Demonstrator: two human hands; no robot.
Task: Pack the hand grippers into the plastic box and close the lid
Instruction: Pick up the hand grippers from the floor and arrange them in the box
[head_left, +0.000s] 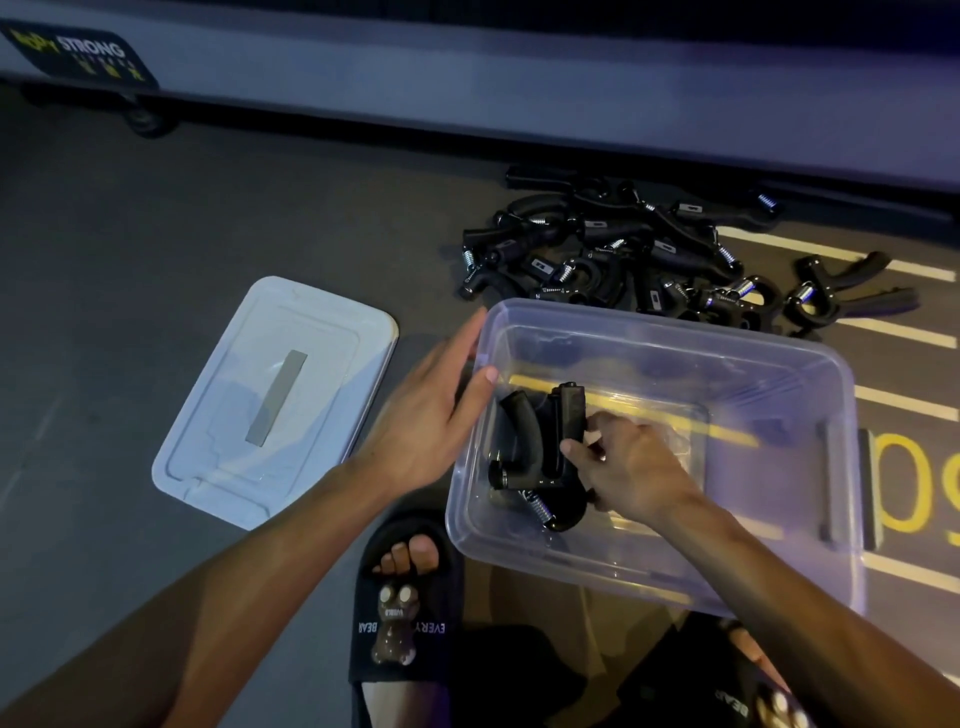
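A clear plastic box (810, 364) stands open on the floor in front of me. Inside it, near the left wall, lies a black hand gripper (524, 452) with a steel spring. My right hand (631, 465) reaches into the box and pinches that gripper's upright handle. My left hand (434, 410) rests with straight fingers against the box's left rim. A pile of several black hand grippers (639, 254) lies on the floor just behind the box. The white lid (275, 400) lies flat to the left of the box.
A long grey machine base (467, 98) with a small wheel runs along the back. Yellow floor markings (904, 410) lie under and right of the box. My feet in black slides (405, 613) sit just in front of the box.
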